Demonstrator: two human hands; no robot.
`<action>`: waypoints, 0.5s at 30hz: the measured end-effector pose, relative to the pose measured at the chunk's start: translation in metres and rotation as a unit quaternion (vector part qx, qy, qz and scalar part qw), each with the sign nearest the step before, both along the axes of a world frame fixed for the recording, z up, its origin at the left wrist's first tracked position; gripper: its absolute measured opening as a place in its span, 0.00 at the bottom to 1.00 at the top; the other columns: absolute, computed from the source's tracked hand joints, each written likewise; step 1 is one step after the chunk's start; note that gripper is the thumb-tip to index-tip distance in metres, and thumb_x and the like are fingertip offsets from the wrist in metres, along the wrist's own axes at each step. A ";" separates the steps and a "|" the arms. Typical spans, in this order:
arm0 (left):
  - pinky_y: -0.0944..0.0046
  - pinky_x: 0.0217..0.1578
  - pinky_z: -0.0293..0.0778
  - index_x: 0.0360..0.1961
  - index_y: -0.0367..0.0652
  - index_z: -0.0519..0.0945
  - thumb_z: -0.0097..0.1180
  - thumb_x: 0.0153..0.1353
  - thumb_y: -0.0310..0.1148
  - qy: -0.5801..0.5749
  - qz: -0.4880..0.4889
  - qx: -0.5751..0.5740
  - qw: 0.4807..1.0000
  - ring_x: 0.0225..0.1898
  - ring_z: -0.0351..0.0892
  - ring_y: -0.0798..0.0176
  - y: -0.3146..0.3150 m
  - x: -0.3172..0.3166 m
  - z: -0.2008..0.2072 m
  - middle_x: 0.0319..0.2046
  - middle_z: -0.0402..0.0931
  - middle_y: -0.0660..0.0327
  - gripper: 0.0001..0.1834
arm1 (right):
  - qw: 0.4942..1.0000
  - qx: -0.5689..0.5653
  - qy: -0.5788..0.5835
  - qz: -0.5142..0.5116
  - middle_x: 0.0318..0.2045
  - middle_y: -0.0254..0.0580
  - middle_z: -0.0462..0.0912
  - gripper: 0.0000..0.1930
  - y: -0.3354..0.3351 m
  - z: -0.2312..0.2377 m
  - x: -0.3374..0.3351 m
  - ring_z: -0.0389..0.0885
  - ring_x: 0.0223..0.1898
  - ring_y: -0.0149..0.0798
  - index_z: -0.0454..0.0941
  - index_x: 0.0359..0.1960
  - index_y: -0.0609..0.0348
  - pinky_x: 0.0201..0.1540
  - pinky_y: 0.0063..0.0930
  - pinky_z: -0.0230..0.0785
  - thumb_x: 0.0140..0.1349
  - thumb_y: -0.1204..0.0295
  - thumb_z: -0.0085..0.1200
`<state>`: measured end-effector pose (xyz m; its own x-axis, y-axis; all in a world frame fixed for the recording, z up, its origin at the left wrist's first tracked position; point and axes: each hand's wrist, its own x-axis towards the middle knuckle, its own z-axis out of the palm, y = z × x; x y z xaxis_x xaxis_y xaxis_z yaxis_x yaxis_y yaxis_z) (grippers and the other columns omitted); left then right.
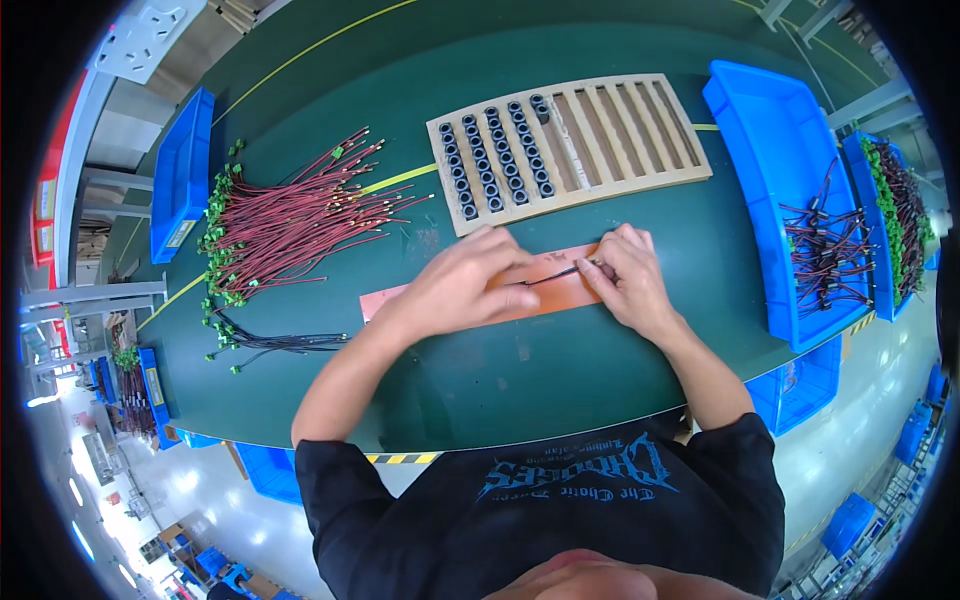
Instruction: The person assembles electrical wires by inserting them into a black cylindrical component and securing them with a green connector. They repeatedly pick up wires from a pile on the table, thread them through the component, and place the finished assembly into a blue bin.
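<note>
Shirt (600, 490), black with blue lettering, worn by the person, at the near table edge. Striped tape (405, 459), yellow and black, along that edge. Table (450, 390), dark green, carrying the work.

Right hand (632, 280): thumb and fingertips pinched together on one end of a thin black wire (553, 275). Left hand (462, 284): thumb and forefinger parted, the wire's other end running into the hollow between them; whether this hand grips it cannot be told. Wire lies between the two hands, above an orange-red strip (572, 298) set crosswise on the table.

Black wire bundle (290, 341), small, green-ended, left of the left forearm. Red wire bundle (300, 210), large, just beyond it: green ends to the left, loose tips fanned to the right.

Slotted rack (640, 135), pale wood, beyond the hands: four slots on its left lined with dark cylinders (493, 150), a fifth holding a few at its far end.

Blue bin (755, 150), right of the rack, wires with black connectors in its near part. Second blue bin (880, 280), farther right, packed with green-ended wires. Third blue bin (182, 185), tilted, at far left.
</note>
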<state>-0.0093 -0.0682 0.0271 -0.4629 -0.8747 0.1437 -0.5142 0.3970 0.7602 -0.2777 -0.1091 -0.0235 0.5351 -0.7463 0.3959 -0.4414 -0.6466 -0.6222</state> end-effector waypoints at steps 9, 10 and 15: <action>0.60 0.29 0.75 0.35 0.36 0.90 0.72 0.58 0.33 -0.118 -0.178 0.234 0.949 0.23 0.82 0.64 -0.078 -0.043 0.003 0.22 0.85 0.56 0.11 | 0.999 0.017 -0.037 0.017 0.21 0.35 0.71 0.14 -0.001 -0.004 -0.001 0.70 0.28 0.40 0.71 0.24 0.55 0.42 0.37 0.60 0.62 0.74 0.65; 0.61 0.28 0.75 0.33 0.35 0.90 0.72 0.57 0.30 -0.103 -0.165 0.254 0.948 0.23 0.80 0.66 -0.078 -0.043 -0.002 0.22 0.85 0.56 0.08 | 0.999 0.025 -0.042 0.019 0.21 0.35 0.71 0.14 -0.001 -0.004 0.000 0.70 0.28 0.40 0.71 0.24 0.55 0.42 0.37 0.60 0.62 0.74 0.65; 0.61 0.27 0.75 0.33 0.36 0.90 0.71 0.54 0.26 -0.052 -0.091 0.240 0.965 0.22 0.80 0.63 -0.064 -0.049 -0.009 0.23 0.85 0.55 0.06 | 0.994 0.069 -0.079 0.014 0.19 0.35 0.72 0.13 0.000 -0.004 -0.001 0.69 0.26 0.40 0.72 0.23 0.56 0.42 0.37 0.60 0.61 0.76 0.65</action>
<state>-0.0582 -0.1321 0.0178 -0.6054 -0.7314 -0.3139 -0.5524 0.1021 0.8273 -0.2791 -0.1096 -0.0276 0.4955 -0.7855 0.3708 -0.3142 -0.5601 -0.7666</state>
